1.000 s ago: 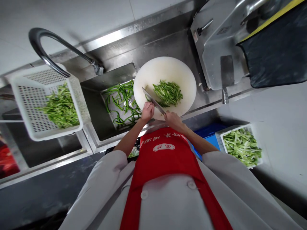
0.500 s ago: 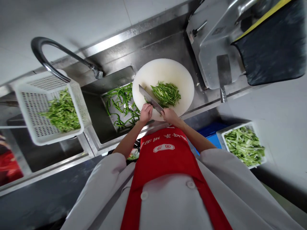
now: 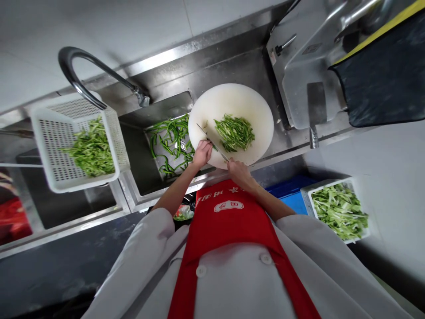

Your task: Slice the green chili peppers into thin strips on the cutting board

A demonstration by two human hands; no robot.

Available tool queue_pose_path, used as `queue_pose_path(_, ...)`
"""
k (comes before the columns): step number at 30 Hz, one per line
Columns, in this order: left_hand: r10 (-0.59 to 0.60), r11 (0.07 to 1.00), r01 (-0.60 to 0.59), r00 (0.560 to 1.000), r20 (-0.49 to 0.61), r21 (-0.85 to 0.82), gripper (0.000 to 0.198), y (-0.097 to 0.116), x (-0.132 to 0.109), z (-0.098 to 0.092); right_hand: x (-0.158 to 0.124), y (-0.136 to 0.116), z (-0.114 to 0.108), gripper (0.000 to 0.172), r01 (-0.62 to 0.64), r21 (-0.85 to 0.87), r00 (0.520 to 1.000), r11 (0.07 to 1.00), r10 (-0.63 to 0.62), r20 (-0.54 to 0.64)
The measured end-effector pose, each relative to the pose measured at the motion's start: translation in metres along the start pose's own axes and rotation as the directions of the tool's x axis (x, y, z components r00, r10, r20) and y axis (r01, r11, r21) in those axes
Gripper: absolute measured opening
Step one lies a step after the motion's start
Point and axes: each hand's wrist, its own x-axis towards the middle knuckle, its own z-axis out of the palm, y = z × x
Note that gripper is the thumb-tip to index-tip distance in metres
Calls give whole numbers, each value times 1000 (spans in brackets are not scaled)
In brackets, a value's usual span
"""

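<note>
I see right hand (image 3: pixel 236 169) wrapped round knife (image 3: pixel 219 150) handle; left hand (image 3: pixel 202 153) curled beside blade, can't tell its hold; sliced peppers (image 3: pixel 234 132) just beyond right hand.

From here I see bare counter (image 3: pixel 209 74) between its back edge and the board (image 3: pixel 232 95), enough for a hand to slip through; past the board's right edge the grey machine (image 3: pixel 299 97) blocks the way. Chopped greens (image 3: pixel 234 133) fill the board's middle, and knife (image 3: pixel 219 149), left hand (image 3: pixel 202 153) and right hand (image 3: pixel 238 172) crowd its near edge
</note>
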Motion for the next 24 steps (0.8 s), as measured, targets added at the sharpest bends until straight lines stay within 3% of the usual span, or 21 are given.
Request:
queue_pose_path(8, 5, 999, -5, 1000, 6, -34, 29, -4, -1, 7, 31, -4, -5, 39, 37, 42, 999, 998, -37, -18)
queue_pose_path(14, -22, 998, 23, 1000, 5, -61, 28, -6, -2, 10, 32, 6, -7, 45, 33, 39, 999, 999, -33, 4)
queue_pose_path(24, -8, 998, 8, 1000, -8, -63, 26, -13, -4, 17, 54, 15, -4, 39, 84, 72, 995, 994, -80, -56)
